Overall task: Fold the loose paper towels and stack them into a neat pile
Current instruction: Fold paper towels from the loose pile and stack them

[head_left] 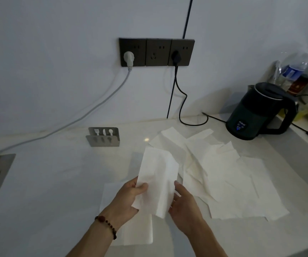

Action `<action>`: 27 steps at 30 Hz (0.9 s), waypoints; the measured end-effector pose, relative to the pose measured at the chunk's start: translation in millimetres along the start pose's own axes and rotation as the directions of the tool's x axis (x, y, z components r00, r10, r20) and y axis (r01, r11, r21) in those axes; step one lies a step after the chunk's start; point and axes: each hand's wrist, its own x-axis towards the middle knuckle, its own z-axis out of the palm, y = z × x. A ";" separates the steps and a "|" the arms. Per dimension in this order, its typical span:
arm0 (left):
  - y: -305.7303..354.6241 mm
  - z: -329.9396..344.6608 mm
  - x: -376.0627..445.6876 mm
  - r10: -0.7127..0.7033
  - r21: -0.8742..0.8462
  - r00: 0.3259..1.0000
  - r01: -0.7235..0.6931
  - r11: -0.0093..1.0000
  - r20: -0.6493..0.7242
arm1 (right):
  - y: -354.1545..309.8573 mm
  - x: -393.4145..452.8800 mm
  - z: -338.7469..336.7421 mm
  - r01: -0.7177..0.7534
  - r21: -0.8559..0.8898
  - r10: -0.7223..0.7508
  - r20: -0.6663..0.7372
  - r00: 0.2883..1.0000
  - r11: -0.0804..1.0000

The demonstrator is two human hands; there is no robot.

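The pale bench (57, 182) carries a spread of loose paper towels (223, 173) at the right, near a dark electric kettle (260, 112). A folded towel (131, 232) lies flat beneath the forearms. Above it, the left hand (129, 197) and right hand (184, 206) each pinch a long folded paper towel (157, 180), grips closed on its side edges.

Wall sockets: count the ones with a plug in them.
2. The left socket holds a grey plug, the right socket a black plug; the middle socket is free.
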 end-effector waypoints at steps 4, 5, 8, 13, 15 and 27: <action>-0.8 -24.5 -11.2 0.011 0.249 0.994 0.018 0.968 -0.112 | 6.1 -6.6 0.5 0.130 -0.380 -0.154 -0.034 0.987 0.916; -1.3 -30.3 -13.0 0.012 0.299 0.992 0.027 0.954 -0.126 | 5.6 -8.9 0.4 0.162 -0.519 -0.221 -0.054 0.974 0.839; -5.2 -43.6 -16.1 0.003 0.378 0.989 0.054 0.924 -0.149 | 6.1 -13.6 -1.1 0.195 -0.701 -0.278 -0.005 0.961 0.686; -22.9 -60.6 -7.5 0.157 0.633 0.940 0.075 0.770 -0.303 | 22.7 -11.6 -9.4 0.135 -0.831 -0.298 -0.039 0.954 0.540; -27.9 -63.5 -5.2 0.222 0.724 0.918 0.094 0.683 -0.328 | 31.0 -9.3 -14.5 0.115 -0.845 -0.311 -0.062 0.948 0.522; -28.1 -52.2 -7.8 0.271 0.876 0.916 0.147 0.459 -0.296 | 31.8 11.5 -37.4 0.055 -0.932 -0.418 -0.108 0.902 0.358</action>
